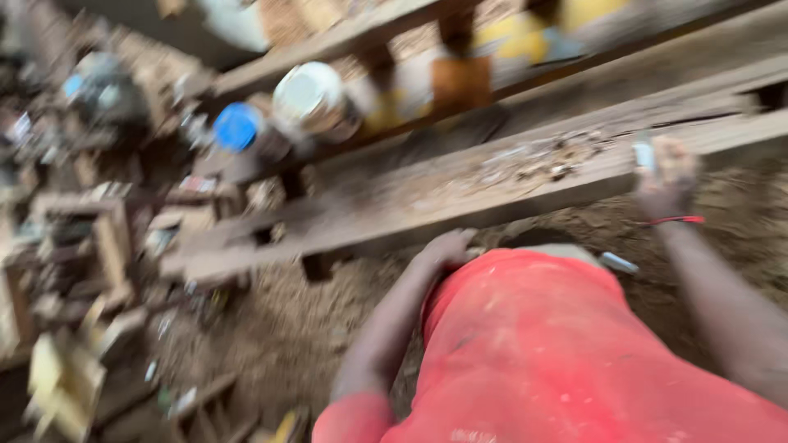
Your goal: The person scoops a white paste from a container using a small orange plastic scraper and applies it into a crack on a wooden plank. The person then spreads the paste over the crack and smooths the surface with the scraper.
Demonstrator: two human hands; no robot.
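Observation:
The picture is badly blurred. My left hand hangs low near the front edge of a long wooden workbench, fingers curled, with nothing visible in it. My right hand is raised at the bench's right end, with a red band on the wrist. It holds a small pale object between the fingers; its kind is too blurred to tell. My red shirt fills the lower middle.
A white-lidded tin and a blue-lidded container stand on a rail behind the bench. Wooden frames and scraps pile up at the left. Sawdust covers the ground. Small debris lies on the bench.

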